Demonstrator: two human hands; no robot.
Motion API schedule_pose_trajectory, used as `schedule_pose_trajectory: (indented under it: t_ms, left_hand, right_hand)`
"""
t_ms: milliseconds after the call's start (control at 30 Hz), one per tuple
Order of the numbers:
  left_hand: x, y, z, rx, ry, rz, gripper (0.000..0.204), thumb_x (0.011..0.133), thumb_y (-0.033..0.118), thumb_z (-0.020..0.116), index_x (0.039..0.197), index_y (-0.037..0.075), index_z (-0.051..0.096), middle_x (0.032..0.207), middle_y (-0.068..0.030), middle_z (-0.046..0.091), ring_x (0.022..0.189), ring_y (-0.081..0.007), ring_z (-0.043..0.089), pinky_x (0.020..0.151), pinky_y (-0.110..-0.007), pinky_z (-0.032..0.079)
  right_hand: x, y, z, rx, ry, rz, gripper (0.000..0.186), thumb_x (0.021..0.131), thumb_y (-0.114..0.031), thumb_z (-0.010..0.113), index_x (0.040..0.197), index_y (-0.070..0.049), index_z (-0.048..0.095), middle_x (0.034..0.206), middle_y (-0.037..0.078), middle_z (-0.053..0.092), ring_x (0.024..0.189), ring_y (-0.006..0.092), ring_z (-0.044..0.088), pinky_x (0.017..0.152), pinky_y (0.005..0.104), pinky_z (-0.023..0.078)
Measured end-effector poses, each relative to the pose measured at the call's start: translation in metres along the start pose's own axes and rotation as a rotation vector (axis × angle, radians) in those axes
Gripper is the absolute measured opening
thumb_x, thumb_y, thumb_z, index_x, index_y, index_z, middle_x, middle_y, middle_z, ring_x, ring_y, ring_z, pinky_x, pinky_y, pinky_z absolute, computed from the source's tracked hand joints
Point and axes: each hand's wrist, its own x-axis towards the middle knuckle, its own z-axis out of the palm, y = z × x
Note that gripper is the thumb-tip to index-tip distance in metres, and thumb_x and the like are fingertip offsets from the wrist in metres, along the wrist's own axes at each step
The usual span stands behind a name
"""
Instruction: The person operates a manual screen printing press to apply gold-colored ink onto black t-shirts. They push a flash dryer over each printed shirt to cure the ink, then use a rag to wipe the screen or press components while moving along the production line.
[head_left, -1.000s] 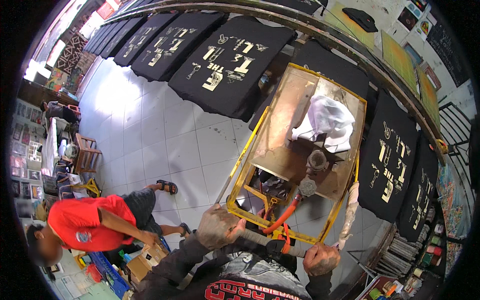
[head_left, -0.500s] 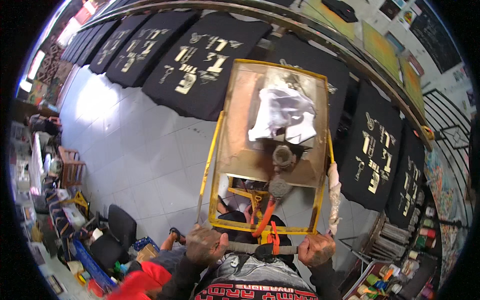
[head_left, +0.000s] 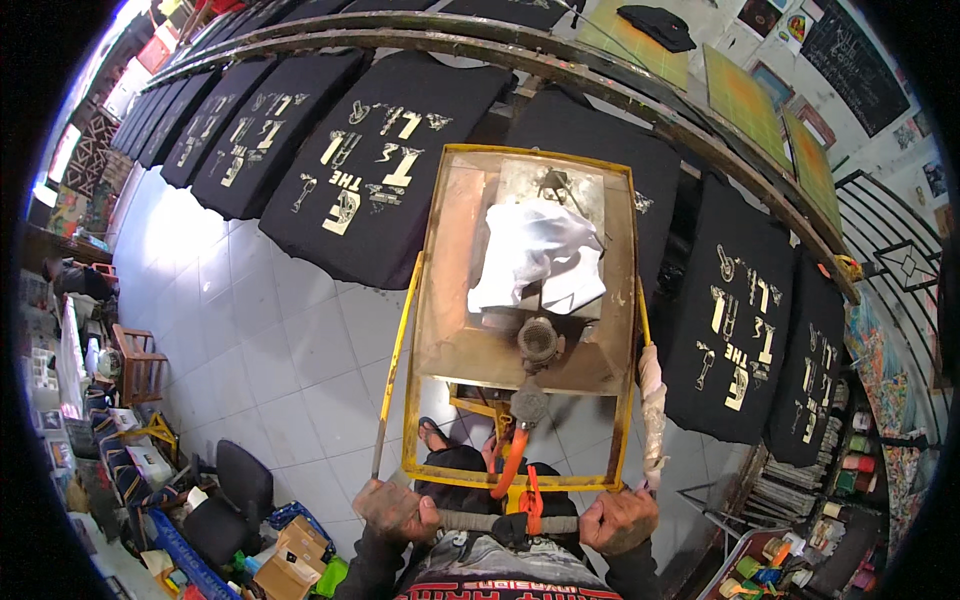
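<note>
My left hand (head_left: 400, 510) and my right hand (head_left: 618, 520) are both closed round the ends of a wrapped handle bar (head_left: 470, 521) in front of my body. The bar joins a yellow metal frame (head_left: 411, 400) that extends away from me. Inside the frame is a brown metal plate (head_left: 455, 350). A crumpled white cloth (head_left: 525, 255) lies over its middle. Nearer me is a round mesh-like metal fitting (head_left: 538, 341), with an orange hose (head_left: 511, 462) running from it toward the bar. Pale wrapping (head_left: 652, 410) covers part of the frame's right side rod.
Black printed T-shirts (head_left: 375, 165) lie along a long rail (head_left: 560, 55) ahead, from far left to right. A black chair (head_left: 240, 478) and a cardboard box (head_left: 295, 560) stand lower left. Coloured containers (head_left: 770, 560) fill a rack lower right. The floor (head_left: 270, 350) is grey tile.
The view has shifted, so the frame and both hands sit slightly lower and further left. A person in red at the lower left has gone out of view. Both hands keep their hold.
</note>
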Motion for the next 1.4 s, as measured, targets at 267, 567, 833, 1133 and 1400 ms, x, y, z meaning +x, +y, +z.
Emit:
schedule_pose_trajectory:
  t_ms: [267, 567, 833, 1133, 1400]
  left_hand:
    - [0.043, 0.018, 0.022, -0.06, 0.058, -0.013, 0.027, 0.068, 0.019, 0.059, 0.052, 0.015, 0.038, 0.049, -0.0007, 0.034, 0.041, -0.0221, 0.034, 0.045, -0.038, 0.027]
    - [0.078, 0.012, 0.047, 0.017, 0.114, 0.015, 0.031, 0.076, 0.019, 0.059, 0.053, 0.015, 0.039, 0.051, -0.0021, 0.034, 0.042, -0.0225, 0.034, 0.046, -0.039, 0.025]
    - [0.12, 0.005, 0.067, 0.015, 0.18, 0.027, 0.034, 0.077, 0.017, 0.06, 0.053, 0.015, 0.036, 0.051, -0.0007, 0.037, 0.042, -0.0204, 0.032, 0.047, -0.037, 0.023]
    - [0.136, 0.006, 0.083, -0.017, 0.239, 0.048, 0.03, 0.073, 0.015, 0.062, 0.054, 0.014, 0.039, 0.051, -0.0024, 0.034, 0.042, -0.0222, 0.033, 0.046, -0.038, 0.024]
    - [0.14, 0.023, 0.078, 0.061, 0.24, -0.063, 0.03, 0.074, 0.016, 0.062, 0.054, 0.012, 0.039, 0.051, -0.0068, 0.034, 0.044, -0.0283, 0.035, 0.047, -0.042, 0.026]
  right_hand:
    - [0.042, 0.036, -0.01, -0.022, 0.019, -0.05, 0.019, 0.071, -0.016, 0.061, 0.057, -0.009, 0.051, 0.051, 0.009, 0.051, 0.047, 0.0274, 0.054, 0.051, 0.0413, 0.038]
    - [0.101, 0.055, -0.018, -0.034, 0.065, -0.054, 0.025, 0.075, -0.019, 0.056, 0.054, -0.008, 0.048, 0.049, 0.012, 0.047, 0.046, 0.0324, 0.052, 0.054, 0.0439, 0.04]
    - [0.146, 0.069, -0.022, 0.005, 0.079, -0.077, 0.023, 0.075, -0.019, 0.055, 0.056, -0.007, 0.05, 0.05, 0.014, 0.047, 0.047, 0.0339, 0.052, 0.053, 0.0445, 0.04]
    - [0.162, 0.086, -0.025, -0.081, 0.063, -0.135, 0.023, 0.075, -0.018, 0.059, 0.056, -0.007, 0.057, 0.05, 0.014, 0.053, 0.044, 0.0322, 0.054, 0.05, 0.0435, 0.042]
    - [0.166, 0.087, -0.031, 0.058, -0.04, -0.16, 0.032, 0.088, -0.021, 0.055, 0.059, -0.007, 0.062, 0.051, 0.014, 0.054, 0.046, 0.0348, 0.056, 0.049, 0.0464, 0.044]
